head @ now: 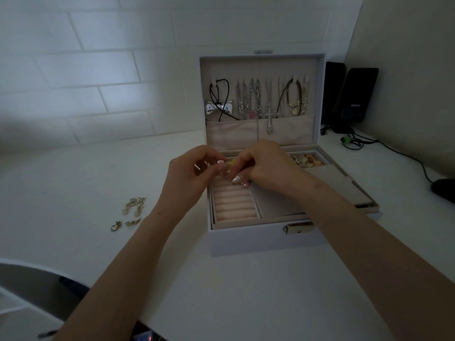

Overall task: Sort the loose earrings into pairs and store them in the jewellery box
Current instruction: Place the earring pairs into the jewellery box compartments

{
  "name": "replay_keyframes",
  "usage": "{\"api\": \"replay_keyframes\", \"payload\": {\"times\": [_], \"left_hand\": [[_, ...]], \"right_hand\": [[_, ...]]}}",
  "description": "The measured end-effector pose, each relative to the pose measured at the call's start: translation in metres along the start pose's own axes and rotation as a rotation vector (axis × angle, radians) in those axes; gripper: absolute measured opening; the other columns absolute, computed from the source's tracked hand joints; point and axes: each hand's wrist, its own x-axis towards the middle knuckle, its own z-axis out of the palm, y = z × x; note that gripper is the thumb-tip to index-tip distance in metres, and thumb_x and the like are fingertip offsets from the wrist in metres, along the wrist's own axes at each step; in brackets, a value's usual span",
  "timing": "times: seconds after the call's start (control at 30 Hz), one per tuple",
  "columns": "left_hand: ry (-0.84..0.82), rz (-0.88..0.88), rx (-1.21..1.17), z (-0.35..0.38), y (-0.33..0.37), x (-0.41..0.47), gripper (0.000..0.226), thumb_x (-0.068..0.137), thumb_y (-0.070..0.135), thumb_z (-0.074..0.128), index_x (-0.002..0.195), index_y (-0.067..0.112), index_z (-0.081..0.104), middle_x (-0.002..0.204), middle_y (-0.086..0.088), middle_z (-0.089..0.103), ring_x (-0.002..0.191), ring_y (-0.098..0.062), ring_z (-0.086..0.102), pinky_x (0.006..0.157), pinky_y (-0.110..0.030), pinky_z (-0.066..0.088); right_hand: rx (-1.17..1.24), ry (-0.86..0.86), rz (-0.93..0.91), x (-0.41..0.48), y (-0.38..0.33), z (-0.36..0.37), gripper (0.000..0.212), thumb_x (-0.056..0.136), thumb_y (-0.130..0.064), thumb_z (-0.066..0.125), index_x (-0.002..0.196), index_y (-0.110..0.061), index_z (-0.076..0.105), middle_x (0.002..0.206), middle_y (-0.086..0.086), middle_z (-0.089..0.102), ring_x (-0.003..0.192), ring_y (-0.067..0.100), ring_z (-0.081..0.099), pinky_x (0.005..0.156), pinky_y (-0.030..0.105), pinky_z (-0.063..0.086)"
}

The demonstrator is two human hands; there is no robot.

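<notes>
A white jewellery box (258, 238) stands open on the white table, lid upright with necklaces (256, 102) hanging inside. Both my hands hover over its rear-left tray. My left hand (194, 173) and my right hand (263, 163) meet fingertip to fingertip, pinching a small yellow earring (231, 163) between them. A small pink piece (245, 184) shows just under my right fingers. Pink ring rolls (234, 203) fill the front-left section. Several gold earrings (131, 210) lie loose on the table to the left of the box.
A rear-right compartment (306, 159) holds several small pale trinkets. Black speakers (349, 99) with cables stand against the wall at the right, and a dark mouse (444, 190) sits at the right edge. The table's front edge curves at lower left.
</notes>
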Motion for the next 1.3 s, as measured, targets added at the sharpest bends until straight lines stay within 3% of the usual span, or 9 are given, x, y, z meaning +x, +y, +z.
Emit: {"api": "replay_keyframes", "payload": {"times": [0.07,0.17,0.27,0.4,0.57,0.77,0.97,1.3], "left_hand": [[0.004,-0.006,-0.005,0.0,-0.001,0.0,0.004,0.08,0.02,0.068,0.083,0.017,0.068,0.07,0.017,0.062,0.063,-0.004,0.051,0.06,-0.009,0.037],[0.016,-0.019,-0.022,0.0,-0.001,0.0,0.005,0.079,0.02,0.069,0.083,0.017,0.068,0.07,0.02,0.062,0.063,-0.004,0.051,0.06,-0.009,0.038],[0.02,-0.024,-0.013,0.0,0.0,0.0,0.006,0.08,0.019,0.069,0.083,0.015,0.068,0.071,0.014,0.063,0.064,-0.005,0.05,0.06,-0.01,0.038],[0.015,-0.013,0.002,0.0,0.0,-0.001,0.004,0.082,0.015,0.068,0.086,0.014,0.068,0.075,0.01,0.064,0.064,-0.006,0.051,0.06,-0.01,0.039],[0.018,-0.02,0.004,-0.001,0.001,-0.001,0.003,0.082,0.013,0.068,0.085,0.015,0.067,0.073,0.014,0.061,0.063,-0.003,0.049,0.06,-0.01,0.038],[0.04,-0.011,-0.01,-0.001,0.001,-0.001,0.003,0.084,0.014,0.066,0.087,0.015,0.067,0.076,0.011,0.063,0.063,-0.004,0.05,0.06,-0.011,0.039],[0.05,-0.019,-0.021,-0.001,0.002,-0.002,0.014,0.082,0.022,0.061,0.092,0.015,0.067,0.075,0.013,0.063,0.063,-0.005,0.051,0.059,-0.012,0.04],[0.028,-0.029,-0.053,0.0,0.002,-0.001,0.008,0.086,0.012,0.064,0.092,0.015,0.067,0.08,0.009,0.065,0.064,-0.003,0.051,0.06,-0.011,0.04]], "right_hand": [[-0.034,0.023,-0.015,-0.001,-0.001,0.002,0.014,0.072,-0.003,0.076,0.081,-0.014,0.075,0.064,-0.014,0.06,0.066,-0.002,0.058,0.064,0.005,0.044],[-0.028,0.116,-0.034,0.0,0.002,0.006,0.026,0.066,-0.003,0.079,0.07,-0.023,0.064,0.076,-0.004,0.066,0.073,0.008,0.063,0.07,0.023,0.052],[-0.055,0.155,-0.026,0.0,0.003,0.01,0.028,0.062,-0.013,0.083,0.067,-0.027,0.058,0.072,-0.01,0.06,0.07,0.008,0.058,0.07,0.034,0.052],[-0.123,0.137,-0.018,0.001,0.003,0.004,0.01,0.07,-0.021,0.079,0.078,-0.021,0.072,0.069,-0.015,0.058,0.066,-0.001,0.052,0.067,0.024,0.044],[-0.015,-0.03,-0.056,-0.005,0.002,-0.022,0.011,0.074,-0.012,0.076,0.078,-0.022,0.074,0.069,-0.014,0.059,0.059,-0.015,0.051,0.054,0.002,0.036],[0.007,-0.146,-0.071,-0.004,0.004,-0.017,0.015,0.074,-0.014,0.077,0.082,-0.026,0.076,0.072,-0.015,0.063,0.064,-0.014,0.053,0.058,0.003,0.036],[-0.022,-0.115,-0.1,0.0,0.009,-0.015,0.019,0.073,-0.013,0.077,0.088,-0.025,0.076,0.073,-0.017,0.064,0.067,-0.011,0.054,0.063,0.007,0.037],[-0.115,-0.164,-0.085,-0.001,0.009,-0.015,0.017,0.075,-0.014,0.075,0.09,-0.022,0.076,0.071,-0.022,0.057,0.065,-0.019,0.05,0.062,0.004,0.038]]}}
